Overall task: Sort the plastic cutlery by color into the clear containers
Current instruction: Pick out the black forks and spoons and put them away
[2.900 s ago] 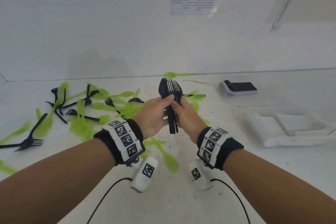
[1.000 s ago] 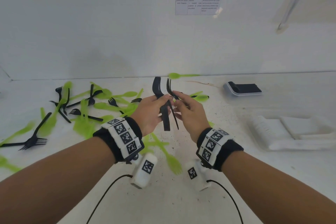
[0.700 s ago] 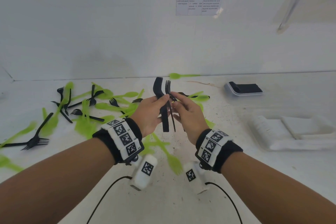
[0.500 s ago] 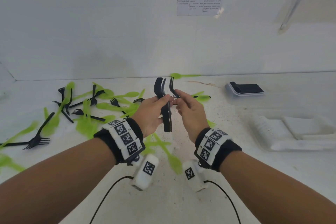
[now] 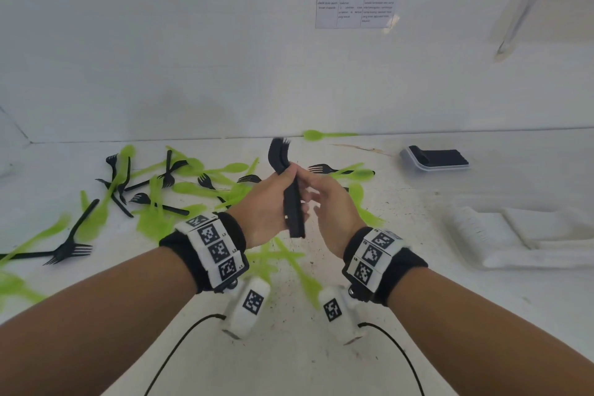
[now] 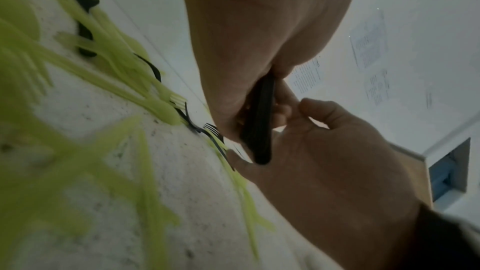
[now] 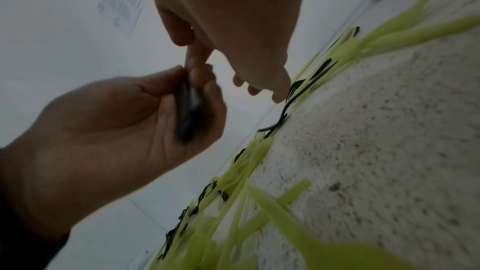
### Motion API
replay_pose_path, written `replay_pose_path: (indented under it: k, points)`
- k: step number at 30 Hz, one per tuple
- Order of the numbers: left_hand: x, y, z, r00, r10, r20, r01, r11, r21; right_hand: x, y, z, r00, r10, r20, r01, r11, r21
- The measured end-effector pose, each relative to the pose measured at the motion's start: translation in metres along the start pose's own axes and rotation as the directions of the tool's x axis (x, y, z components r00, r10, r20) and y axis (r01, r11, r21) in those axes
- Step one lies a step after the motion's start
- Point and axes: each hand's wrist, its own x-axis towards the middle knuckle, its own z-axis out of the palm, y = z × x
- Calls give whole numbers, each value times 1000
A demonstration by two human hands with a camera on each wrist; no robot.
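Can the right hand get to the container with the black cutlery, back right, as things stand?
Probably yes. The right hand looks free, since the left hand alone grips the black fork bundle. Bare table lies between it and the container.

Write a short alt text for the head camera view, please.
The left hand grips a stack of black plastic forks upright above a white table; the right hand is beside it. Green and black plastic cutlery lies scattered behind.
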Motion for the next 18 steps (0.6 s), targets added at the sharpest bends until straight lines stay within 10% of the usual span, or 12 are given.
replay_pose_path:
  k: [8,13,18]
  points:
    - [-6,5,-12,1000,-26,-5,27,977,212,9,4,-11,998,-9,-54,0,985,-174]
    - [-11,11,-13,991,-119,62,89,926,366,14,12,-5,989,45,-140,-45,999,4]
    - [-16,7,-5,962,-224,154,152,914,377,20,9,-2,980,171,100,-188,963,194]
